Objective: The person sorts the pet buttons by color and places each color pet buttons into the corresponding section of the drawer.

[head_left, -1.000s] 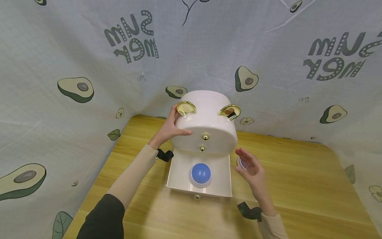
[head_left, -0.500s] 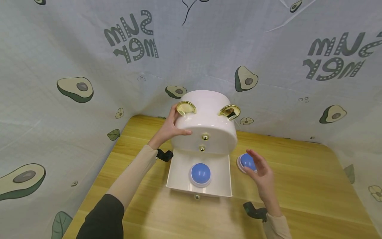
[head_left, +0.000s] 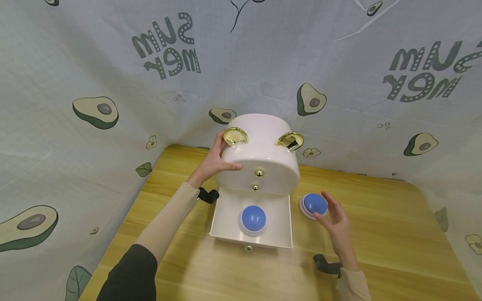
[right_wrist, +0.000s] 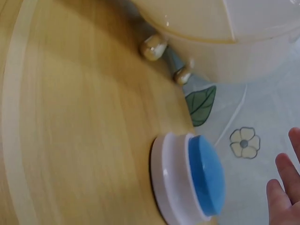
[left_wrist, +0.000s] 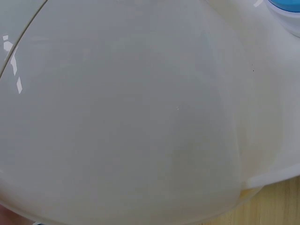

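A glossy white rounded storage box (head_left: 263,125) with gold ears (head_left: 235,136) and small gold knobs stands on the table. My left hand (head_left: 211,166) grips its left side, thumb on the front face and fingers behind the ear. The lower drawer (head_left: 227,215) is pulled out, with a blue-domed push button (head_left: 253,218) on a white base inside. A second blue push button (head_left: 314,203) sits on the table right of the drawer. My right hand (head_left: 338,228) is beside it, thumb and fingers spread, holding nothing. In the right wrist view fingertips (right_wrist: 287,176) show apart from that button.
The wooden table (head_left: 376,225) has rounded far corners. A pale cloth (head_left: 263,62) printed with avocados and lettering hangs right behind it and to the left. Black straps with mounts (head_left: 326,265) are on both wrists. The drawer's front knob (head_left: 249,248) juts toward me.
My right hand has moved right, away from the drawer's side and past the second button, which now shows almost fully. The left hand, box and drawer have stayed still.
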`<move>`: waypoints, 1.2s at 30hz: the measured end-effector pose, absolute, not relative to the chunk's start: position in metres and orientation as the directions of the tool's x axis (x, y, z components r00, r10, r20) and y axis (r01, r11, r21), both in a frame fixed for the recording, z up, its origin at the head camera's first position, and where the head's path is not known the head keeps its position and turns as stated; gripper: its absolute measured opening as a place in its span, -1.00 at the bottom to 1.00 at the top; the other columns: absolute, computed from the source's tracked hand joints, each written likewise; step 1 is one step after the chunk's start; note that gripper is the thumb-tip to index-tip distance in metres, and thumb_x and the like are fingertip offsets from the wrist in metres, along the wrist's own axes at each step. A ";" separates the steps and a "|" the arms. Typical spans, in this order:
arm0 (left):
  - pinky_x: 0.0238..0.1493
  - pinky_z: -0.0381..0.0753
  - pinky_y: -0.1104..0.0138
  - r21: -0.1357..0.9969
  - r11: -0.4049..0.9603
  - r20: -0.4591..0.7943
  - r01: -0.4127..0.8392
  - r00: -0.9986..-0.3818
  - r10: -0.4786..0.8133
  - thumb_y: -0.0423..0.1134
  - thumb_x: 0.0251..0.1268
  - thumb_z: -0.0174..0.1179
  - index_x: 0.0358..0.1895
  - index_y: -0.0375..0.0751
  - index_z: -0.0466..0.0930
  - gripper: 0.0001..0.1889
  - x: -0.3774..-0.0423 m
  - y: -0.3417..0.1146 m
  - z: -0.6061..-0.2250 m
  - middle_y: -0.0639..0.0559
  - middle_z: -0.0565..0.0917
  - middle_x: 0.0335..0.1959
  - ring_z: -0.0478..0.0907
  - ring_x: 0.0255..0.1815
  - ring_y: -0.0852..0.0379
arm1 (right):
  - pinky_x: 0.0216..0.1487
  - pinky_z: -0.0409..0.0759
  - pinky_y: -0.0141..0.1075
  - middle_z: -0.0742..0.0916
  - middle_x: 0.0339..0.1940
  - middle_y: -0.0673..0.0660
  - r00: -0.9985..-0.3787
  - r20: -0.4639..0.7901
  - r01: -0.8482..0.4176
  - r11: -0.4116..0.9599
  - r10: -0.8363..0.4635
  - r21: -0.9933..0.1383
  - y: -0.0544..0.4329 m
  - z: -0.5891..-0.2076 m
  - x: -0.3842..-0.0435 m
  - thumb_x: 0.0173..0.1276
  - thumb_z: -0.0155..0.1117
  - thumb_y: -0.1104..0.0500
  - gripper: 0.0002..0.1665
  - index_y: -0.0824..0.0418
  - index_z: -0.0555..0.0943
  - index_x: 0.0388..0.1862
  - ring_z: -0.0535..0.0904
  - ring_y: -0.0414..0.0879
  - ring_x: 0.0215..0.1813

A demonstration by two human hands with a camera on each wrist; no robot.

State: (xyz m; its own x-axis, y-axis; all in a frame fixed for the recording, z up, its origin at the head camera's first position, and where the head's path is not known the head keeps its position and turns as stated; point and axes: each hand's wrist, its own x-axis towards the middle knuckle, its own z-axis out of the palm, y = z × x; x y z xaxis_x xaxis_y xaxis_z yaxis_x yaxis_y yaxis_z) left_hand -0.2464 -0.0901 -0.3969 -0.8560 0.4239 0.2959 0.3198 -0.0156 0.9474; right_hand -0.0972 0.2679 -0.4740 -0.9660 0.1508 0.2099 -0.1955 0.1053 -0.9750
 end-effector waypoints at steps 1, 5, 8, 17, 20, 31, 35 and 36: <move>0.28 0.23 0.02 0.947 -0.016 0.296 0.320 -0.856 0.424 -0.45 -0.11 0.46 0.45 0.08 -0.10 0.09 -0.247 -0.090 -0.397 0.06 0.19 0.43 0.16 0.36 0.09 | 0.39 0.02 -0.41 0.43 0.36 0.10 -0.966 0.210 -0.196 0.102 0.151 -0.975 0.269 -0.476 -0.098 0.22 0.20 0.57 -0.28 0.44 0.27 0.37 0.14 -0.15 0.46; 0.28 0.22 0.03 0.947 -0.023 0.299 0.320 -0.854 0.427 -0.40 -0.11 0.47 0.45 0.09 -0.09 0.09 -0.247 -0.090 -0.398 0.05 0.20 0.42 0.18 0.34 0.08 | 0.40 0.00 -0.40 0.38 0.39 0.21 -0.965 0.204 -0.189 0.104 0.163 -0.976 0.273 -0.482 -0.100 0.20 0.21 0.58 -0.25 0.45 0.24 0.38 0.12 -0.13 0.47; 0.28 0.23 0.04 0.947 -0.025 0.300 0.321 -0.852 0.429 -0.39 -0.11 0.47 0.44 0.09 -0.09 0.08 -0.247 -0.090 -0.398 0.06 0.21 0.41 0.19 0.33 0.08 | 0.40 -0.02 -0.42 0.34 0.41 0.27 -0.968 0.186 -0.168 0.116 0.169 -0.979 0.276 -0.488 -0.101 0.19 0.23 0.57 -0.23 0.45 0.22 0.39 0.10 -0.12 0.48; 0.31 0.16 0.05 0.954 -0.038 0.284 0.297 -0.861 0.423 -0.54 -0.13 0.43 0.46 -0.01 -0.11 0.10 -0.244 -0.088 -0.394 -0.03 0.21 0.43 0.15 0.37 0.07 | 0.39 -0.04 -0.45 0.25 0.44 0.36 -0.973 0.156 -0.130 0.157 0.170 -0.979 0.288 -0.506 -0.104 0.21 0.23 0.54 -0.19 0.46 0.16 0.42 0.05 -0.12 0.49; 0.32 0.15 0.06 0.957 -0.048 0.279 0.287 -0.860 0.428 -0.56 -0.11 0.40 0.45 -0.09 -0.12 0.07 -0.237 -0.088 -0.383 -0.09 0.20 0.43 0.14 0.37 0.04 | 0.38 -0.03 -0.48 0.21 0.45 0.40 -0.975 0.148 -0.115 0.194 0.166 -0.974 0.290 -0.508 -0.105 0.21 0.24 0.53 -0.17 0.47 0.12 0.43 0.02 -0.08 0.50; 0.32 0.14 0.07 0.961 -0.049 0.266 0.272 -0.862 0.431 -0.57 -0.10 0.37 0.44 -0.18 -0.13 0.05 -0.227 -0.088 -0.370 -0.15 0.19 0.43 0.13 0.37 0.02 | 0.34 -0.05 -0.56 0.09 0.49 0.40 -0.993 0.046 -0.013 0.293 0.107 -0.956 0.297 -0.518 -0.118 0.23 0.30 0.44 0.00 0.41 -0.07 0.50 -0.09 0.21 0.50; 0.33 0.13 0.07 0.962 -0.046 0.263 0.270 -0.863 0.430 -0.57 -0.10 0.38 0.45 -0.19 -0.13 0.05 -0.228 -0.088 -0.370 -0.15 0.18 0.43 0.12 0.38 0.02 | 0.34 0.00 -0.53 0.07 0.50 0.39 -0.996 0.016 0.014 0.318 0.090 -0.948 0.300 -0.522 -0.124 0.22 0.34 0.39 0.05 0.37 -0.09 0.52 -0.06 0.24 0.49; 0.33 0.13 0.07 0.962 -0.045 0.262 0.269 -0.864 0.430 -0.57 -0.10 0.38 0.45 -0.19 -0.13 0.05 -0.227 -0.088 -0.370 -0.15 0.18 0.43 0.12 0.38 0.02 | 0.35 0.00 -0.50 0.08 0.50 0.39 -0.996 0.009 0.022 0.334 0.090 -0.942 0.300 -0.522 -0.125 0.22 0.35 0.37 0.06 0.36 -0.09 0.52 -0.05 0.24 0.48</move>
